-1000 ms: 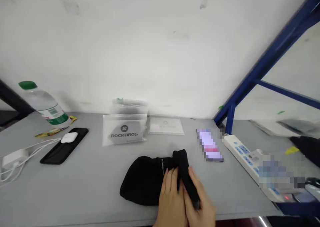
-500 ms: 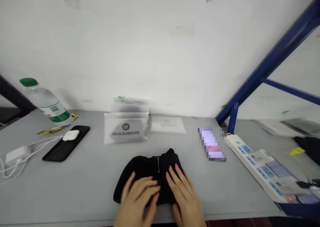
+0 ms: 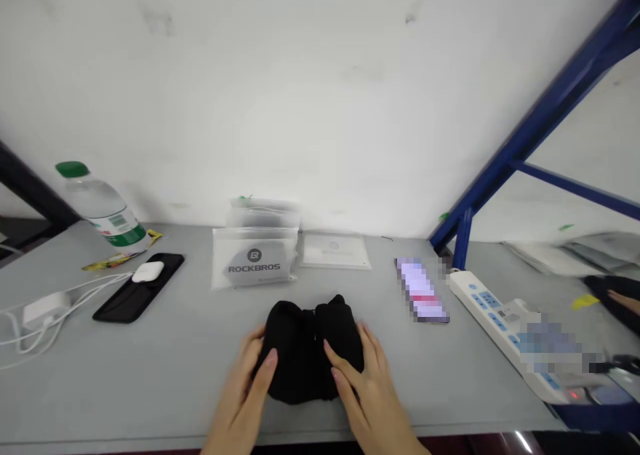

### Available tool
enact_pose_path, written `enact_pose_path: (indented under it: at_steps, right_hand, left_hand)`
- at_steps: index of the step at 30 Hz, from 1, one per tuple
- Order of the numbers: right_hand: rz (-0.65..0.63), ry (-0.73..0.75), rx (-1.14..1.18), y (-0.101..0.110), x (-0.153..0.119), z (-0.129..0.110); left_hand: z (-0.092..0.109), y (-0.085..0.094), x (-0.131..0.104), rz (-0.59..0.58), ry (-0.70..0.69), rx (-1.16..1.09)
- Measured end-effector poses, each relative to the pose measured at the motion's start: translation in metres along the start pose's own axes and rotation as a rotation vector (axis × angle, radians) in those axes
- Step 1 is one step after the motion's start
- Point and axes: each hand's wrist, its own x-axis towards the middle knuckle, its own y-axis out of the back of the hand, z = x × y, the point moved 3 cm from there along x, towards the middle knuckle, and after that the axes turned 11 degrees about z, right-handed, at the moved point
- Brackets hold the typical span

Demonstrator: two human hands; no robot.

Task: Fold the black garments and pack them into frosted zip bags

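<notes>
from where i stand, the folded black cloth rests on the grey table, directly in front of the printed bag. the left hand grips the cloth's left side, thumb on top; its partly hidden fingers appear to wrap beneath. the right hand holds the right side, thumb and forefinger on the near face. left of the bag: bottle, black phone. well right: power strip.

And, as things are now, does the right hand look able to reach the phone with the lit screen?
Probably yes: the phone with the lit screen lies ahead of the right hand, nothing visible between them, though this hand may first need to release the folded black cloth.
</notes>
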Motion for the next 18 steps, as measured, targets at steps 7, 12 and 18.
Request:
enact_pose_path:
  at_steps: [7,12,18]
  right_hand:
    - [0.042,-0.034,0.065,-0.012,0.001,-0.003]
    - [-0.205,-0.016,0.183,0.0,0.001,0.005]
    - [-0.382,-0.028,0.374,0.078,0.015,0.017]
  left_hand:
    - [0.057,-0.06,-0.006,-0.338,-0.334,0.049]
    - [0.067,-0.079,-0.009,-0.357,-0.426,0.233]
    - [0.061,-0.09,-0.013,-0.292,-0.466,0.291]
